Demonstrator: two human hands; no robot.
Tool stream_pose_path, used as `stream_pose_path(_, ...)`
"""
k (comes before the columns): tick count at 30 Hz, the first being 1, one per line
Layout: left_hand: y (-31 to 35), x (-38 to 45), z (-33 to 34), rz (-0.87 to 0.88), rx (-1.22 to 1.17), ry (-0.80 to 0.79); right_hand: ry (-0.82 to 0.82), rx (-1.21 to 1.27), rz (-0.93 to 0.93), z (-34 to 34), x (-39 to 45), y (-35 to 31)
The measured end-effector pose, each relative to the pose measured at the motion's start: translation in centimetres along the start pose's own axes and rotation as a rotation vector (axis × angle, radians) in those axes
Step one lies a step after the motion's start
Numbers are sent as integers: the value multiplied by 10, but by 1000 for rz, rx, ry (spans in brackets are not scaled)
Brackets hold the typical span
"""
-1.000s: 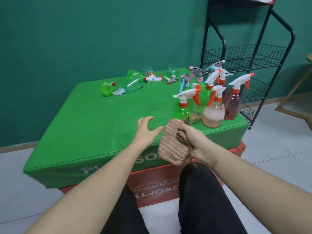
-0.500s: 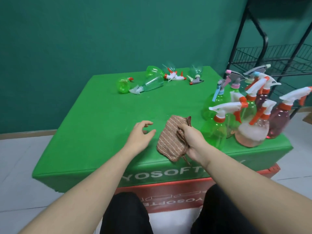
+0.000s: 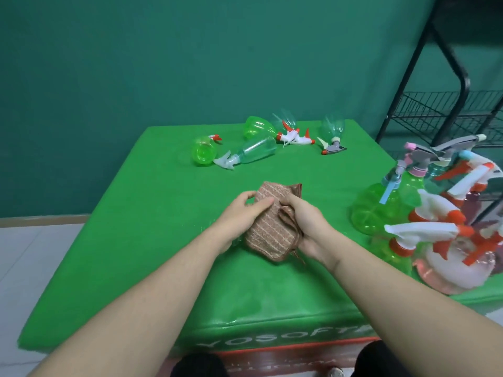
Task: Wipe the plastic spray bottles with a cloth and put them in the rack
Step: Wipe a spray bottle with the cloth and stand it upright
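A green table (image 3: 152, 240) is filling most of the view and serving as the landmark here, with white lettering running along its near edge. Behind the table's far right corner a black wire rack (image 3: 446, 107) is standing against the teal wall, its mesh shelves showing at the frame's right edge.

On the table's right side a crowd of upright bottles (image 3: 424, 221) is standing packed together, green ones and pink ones with white, orange, blue and grey trigger heads; motion blur is smearing them, so their count is hard to tell. Toward the table's far edge, loose bottles (image 3: 257, 151) are lying on their sides: two green ones, a clear one with a white trigger, and clear ones with orange-and-white or grey heads.

Near the table's middle, both hands are meeting on a brown striped cloth (image 3: 268, 229), which is bunched and sitting just above the tabletop. The right hand (image 3: 304, 221) is gripping the cloth's right side, fingers curled around its gathered folds. The left hand (image 3: 242, 210) is resting against the cloth's left side, thumb on top and fingers lightly bent around the edge. Neither hand is touching a bottle; the cloth is well apart from both groups.
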State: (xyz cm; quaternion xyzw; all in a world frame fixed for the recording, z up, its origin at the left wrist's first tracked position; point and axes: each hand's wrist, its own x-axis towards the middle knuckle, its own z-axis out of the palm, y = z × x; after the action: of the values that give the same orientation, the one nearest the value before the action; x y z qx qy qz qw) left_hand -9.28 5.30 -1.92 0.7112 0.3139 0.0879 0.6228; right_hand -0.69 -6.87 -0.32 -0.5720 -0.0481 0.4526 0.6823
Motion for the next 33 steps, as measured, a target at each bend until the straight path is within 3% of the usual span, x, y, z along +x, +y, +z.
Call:
stream_pose_path(5,-6,10,-7,77,-33,48,60,31,2,3,18,0)
stream_pose_path(14,22,100,11,290,423,38,344,277,-85,-14,79,-5)
stream_pose_path(23,77,248,67,481,733,-108,590,555,-178,-38,153,-36)
stream_pose_path(33,103,343,136,553,1156,-326,815,513,-158,-55,177,-34)
